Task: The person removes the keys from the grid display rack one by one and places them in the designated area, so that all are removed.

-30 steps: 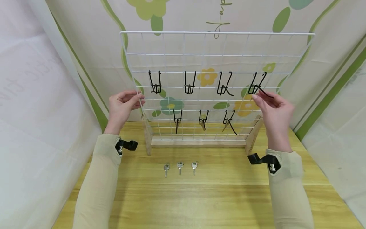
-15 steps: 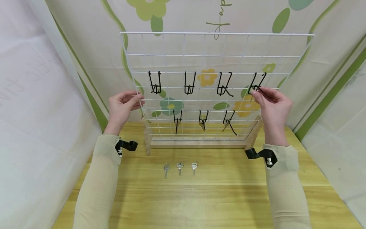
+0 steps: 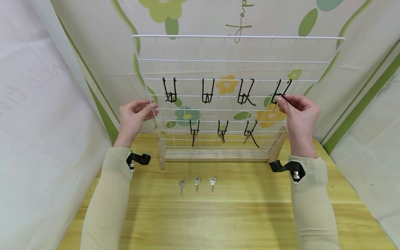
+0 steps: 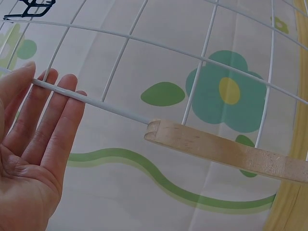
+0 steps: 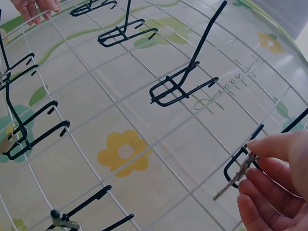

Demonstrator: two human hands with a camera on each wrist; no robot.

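Observation:
A white wire grid panel (image 3: 223,61) stands upright in a wooden base (image 3: 215,158). At its left edge, my left hand (image 3: 135,113) pinches the side wire, thumb in front and fingers behind, as the left wrist view shows. My right hand (image 3: 300,113) is at the upper row's rightmost black hook (image 3: 278,92). Between thumb and fingers it holds a small metal key (image 5: 230,184), close against the hook's base. Whether the key's ring is round the hook's prong is hidden by the fingers.
Several other black hooks hang on the grid in two rows, their prongs sticking out forward. Keys, such as one key (image 5: 8,144), hang on the lower-row hooks. Three loose keys (image 3: 197,184) lie on the wooden table (image 3: 206,218). Flowered cloth (image 3: 200,21) stands behind.
My right hand has moved slightly up and left with the key, in along the prong towards the hook's base. The left hand stays on the grid edge.

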